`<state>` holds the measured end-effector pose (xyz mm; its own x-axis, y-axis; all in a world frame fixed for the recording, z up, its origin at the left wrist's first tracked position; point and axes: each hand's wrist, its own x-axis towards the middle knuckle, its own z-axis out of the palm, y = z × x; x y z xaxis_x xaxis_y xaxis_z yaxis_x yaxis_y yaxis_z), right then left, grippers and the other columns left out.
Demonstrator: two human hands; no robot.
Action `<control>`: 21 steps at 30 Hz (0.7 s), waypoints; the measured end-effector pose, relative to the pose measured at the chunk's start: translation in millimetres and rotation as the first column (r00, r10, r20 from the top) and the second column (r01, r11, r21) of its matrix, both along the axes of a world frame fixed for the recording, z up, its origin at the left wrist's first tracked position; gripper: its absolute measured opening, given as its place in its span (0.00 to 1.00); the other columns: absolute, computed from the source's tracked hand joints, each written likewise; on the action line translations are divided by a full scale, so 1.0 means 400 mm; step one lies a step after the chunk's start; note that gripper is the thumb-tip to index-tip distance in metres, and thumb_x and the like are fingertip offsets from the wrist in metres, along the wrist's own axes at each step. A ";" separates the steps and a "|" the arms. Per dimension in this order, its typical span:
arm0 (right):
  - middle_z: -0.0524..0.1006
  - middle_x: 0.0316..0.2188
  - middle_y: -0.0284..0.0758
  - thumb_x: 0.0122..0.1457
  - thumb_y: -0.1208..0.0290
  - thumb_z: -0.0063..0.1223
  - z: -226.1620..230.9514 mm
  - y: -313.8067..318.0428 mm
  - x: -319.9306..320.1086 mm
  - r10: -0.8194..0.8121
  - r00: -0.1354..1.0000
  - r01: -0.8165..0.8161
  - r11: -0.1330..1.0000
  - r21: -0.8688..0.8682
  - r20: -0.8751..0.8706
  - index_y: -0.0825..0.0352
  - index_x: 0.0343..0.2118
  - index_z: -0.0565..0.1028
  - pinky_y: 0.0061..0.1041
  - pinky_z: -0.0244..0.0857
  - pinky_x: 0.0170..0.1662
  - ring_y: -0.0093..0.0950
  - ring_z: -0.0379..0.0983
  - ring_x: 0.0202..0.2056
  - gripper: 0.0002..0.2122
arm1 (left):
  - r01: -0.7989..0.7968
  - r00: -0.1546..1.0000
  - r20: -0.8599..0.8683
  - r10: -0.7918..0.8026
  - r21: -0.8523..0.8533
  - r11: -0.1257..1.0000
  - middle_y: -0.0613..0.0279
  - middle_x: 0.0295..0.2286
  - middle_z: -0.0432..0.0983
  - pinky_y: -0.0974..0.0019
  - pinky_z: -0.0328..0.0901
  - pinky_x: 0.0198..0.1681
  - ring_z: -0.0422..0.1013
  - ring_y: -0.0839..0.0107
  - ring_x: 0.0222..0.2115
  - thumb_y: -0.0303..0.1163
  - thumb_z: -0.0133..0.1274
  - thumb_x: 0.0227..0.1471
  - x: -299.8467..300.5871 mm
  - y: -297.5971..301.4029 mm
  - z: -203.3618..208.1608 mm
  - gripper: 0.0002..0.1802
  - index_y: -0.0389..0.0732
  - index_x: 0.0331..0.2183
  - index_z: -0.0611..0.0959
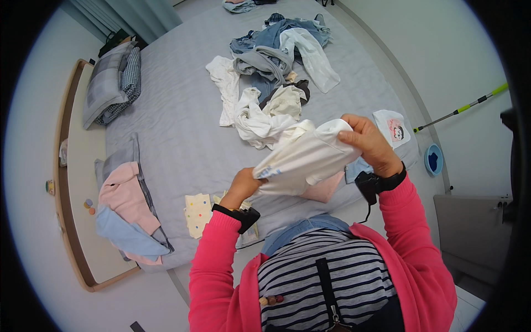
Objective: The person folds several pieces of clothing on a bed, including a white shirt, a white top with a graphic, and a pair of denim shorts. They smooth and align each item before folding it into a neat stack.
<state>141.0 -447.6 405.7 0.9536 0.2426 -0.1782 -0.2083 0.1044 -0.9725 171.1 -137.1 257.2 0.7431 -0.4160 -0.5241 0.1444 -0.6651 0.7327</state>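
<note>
A white shirt (310, 157) with a small blue print is stretched in the air between my hands, over the near side of the bed. My left hand (243, 185) is closed on its lower left end. At the upper right end, my right hand (369, 145) pinches the fabric between thumb and fingers. Just beyond the shirt lies a loose pile of white clothes (254, 124). Below and behind the shirt, a pink piece of cloth (323, 190) is partly hidden. A folded white garment with a cartoon print (391, 127) rests beyond my right hand.
The grey bed (166, 83) bears jeans and grey clothes (271, 50) farther off. Pillows (108, 88) lie by the headboard (94, 210), with pink and blue clothes (130, 199) nearer. A yellow dotted cloth (197, 214) is beside my left forearm. A blue basin (434, 160) and green-handled pole (464, 108) stand right.
</note>
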 end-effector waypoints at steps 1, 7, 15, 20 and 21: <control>0.72 0.27 0.24 0.52 0.65 0.55 0.001 -0.010 0.009 -0.050 0.998 0.054 0.996 -0.071 0.049 0.65 0.33 0.73 0.13 0.58 0.35 0.14 0.66 0.30 0.10 | -0.114 0.993 0.000 0.114 -0.087 0.990 0.55 0.30 0.78 0.64 0.64 0.36 0.73 0.68 0.33 0.33 0.56 0.45 -0.002 0.013 -0.021 0.17 0.33 0.37 0.79; 0.67 0.26 0.23 0.56 0.72 0.51 -0.106 -0.028 0.049 -0.383 0.866 0.469 0.847 -0.252 0.322 0.67 0.44 0.71 0.13 0.57 0.37 0.14 0.62 0.30 0.13 | -0.767 0.635 -0.760 0.138 -0.597 0.234 0.57 0.43 0.71 0.66 0.64 0.49 0.70 0.68 0.42 0.30 0.46 0.56 -0.015 0.008 -0.033 0.20 0.31 0.49 0.69; 0.71 0.33 0.27 0.60 0.70 0.47 -0.291 0.160 -0.024 -0.023 0.996 0.017 0.998 0.066 0.089 0.69 0.38 0.71 0.17 0.60 0.44 0.17 0.66 0.37 0.08 | -0.587 0.804 -0.568 0.177 -0.709 0.390 0.66 0.36 0.72 0.71 0.64 0.41 0.69 0.75 0.37 0.20 0.51 0.46 -0.036 -0.090 0.101 0.18 0.37 0.43 0.73; 0.69 0.33 0.29 0.60 0.68 0.46 -0.294 0.232 -0.050 0.073 0.990 -0.091 0.984 0.154 0.120 0.68 0.40 0.68 0.18 0.59 0.45 0.18 0.65 0.37 0.10 | -0.437 0.898 -0.349 0.267 -0.773 0.459 0.66 0.37 0.72 0.71 0.63 0.43 0.69 0.75 0.38 0.21 0.52 0.45 -0.056 -0.088 0.168 0.23 0.36 0.47 0.71; 0.69 0.32 0.29 0.57 0.68 0.49 -0.291 0.238 -0.054 0.117 0.993 -0.119 0.971 0.209 0.023 0.67 0.43 0.67 0.18 0.61 0.39 0.18 0.65 0.34 0.12 | -0.462 0.886 -0.372 0.276 -0.749 0.476 0.65 0.40 0.71 0.71 0.62 0.45 0.68 0.75 0.40 0.19 0.52 0.44 -0.057 -0.080 0.180 0.28 0.36 0.50 0.68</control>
